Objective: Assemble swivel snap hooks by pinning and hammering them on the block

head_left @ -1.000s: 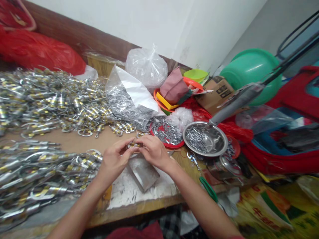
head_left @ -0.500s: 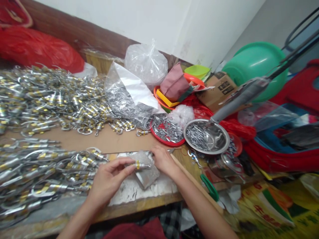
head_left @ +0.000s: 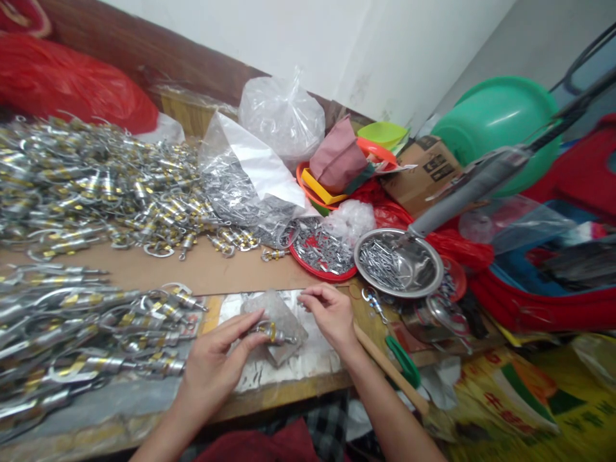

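Observation:
My left hand (head_left: 214,359) has its thumb and fingers closed about the curved end of a silver metal hook fitting (head_left: 273,332) with a yellow band. The fitting's narrow tip points right, over a grey metal block (head_left: 289,314) on a whitish, stained sheet (head_left: 308,362). Just right of the block is my right hand (head_left: 333,316), thumb and fingertips pinched together. Something small and dark shows at those fingertips, too small to name. Similar hook fittings (head_left: 91,298) lie in rows beside my left hand.
A large heap of hook fittings (head_left: 96,179) lies behind on cardboard (head_left: 144,273). A red tray (head_left: 332,277) holds small metal pieces; a steel bowl (head_left: 430,285) holds metal pins. A wooden handle (head_left: 392,372) and green-handled scissors (head_left: 404,362) lie near my right forearm.
My left hand has lowered the hook fitting slightly toward the block, moving a little right. My right hand has shifted right, from behind the block, with its fingertips now pinched.

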`<state>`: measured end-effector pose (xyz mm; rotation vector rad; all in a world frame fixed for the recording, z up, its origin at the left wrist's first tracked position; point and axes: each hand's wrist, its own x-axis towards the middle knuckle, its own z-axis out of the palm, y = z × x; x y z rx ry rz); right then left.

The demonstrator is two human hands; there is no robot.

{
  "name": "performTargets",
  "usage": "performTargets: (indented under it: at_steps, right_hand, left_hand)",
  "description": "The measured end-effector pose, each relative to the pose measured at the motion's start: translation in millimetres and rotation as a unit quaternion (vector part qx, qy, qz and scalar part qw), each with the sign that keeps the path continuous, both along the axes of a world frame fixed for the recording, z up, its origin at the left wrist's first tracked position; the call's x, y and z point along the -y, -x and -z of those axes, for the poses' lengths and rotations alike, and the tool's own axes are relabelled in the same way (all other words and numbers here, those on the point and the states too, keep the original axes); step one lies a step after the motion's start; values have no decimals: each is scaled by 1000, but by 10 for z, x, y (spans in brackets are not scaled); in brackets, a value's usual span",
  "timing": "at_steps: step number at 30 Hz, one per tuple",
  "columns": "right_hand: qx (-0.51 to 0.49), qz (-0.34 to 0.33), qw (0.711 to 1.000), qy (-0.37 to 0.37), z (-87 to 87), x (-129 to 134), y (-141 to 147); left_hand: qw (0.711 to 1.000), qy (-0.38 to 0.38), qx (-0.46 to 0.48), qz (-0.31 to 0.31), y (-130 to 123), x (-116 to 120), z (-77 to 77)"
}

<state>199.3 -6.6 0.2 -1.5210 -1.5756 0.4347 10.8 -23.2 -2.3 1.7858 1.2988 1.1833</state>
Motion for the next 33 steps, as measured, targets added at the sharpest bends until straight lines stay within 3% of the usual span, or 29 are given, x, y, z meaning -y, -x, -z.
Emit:
performTargets:
  at_steps: [5,11,16,25,33]
  right_hand:
    - [-144,-55,988,27,-248,179,300]
    - [-136,-124,982,-44,-244,291,400]
    - [-201,-144,969,-1,-164,328,404]
    - [-318,-150,936,20,-131,317,448]
    - [-330,-161,930,3,-115,357,440]
  left_hand:
    - [998,-66,-3,-4,-38,28,16]
    - [997,-79,1,-7,-45,45,23]
    - [999,-42,1,-11,-30,55,33]
    - [996,52,68,22,-26,63,-81]
    - [982,138,124,19,-35,56,-126]
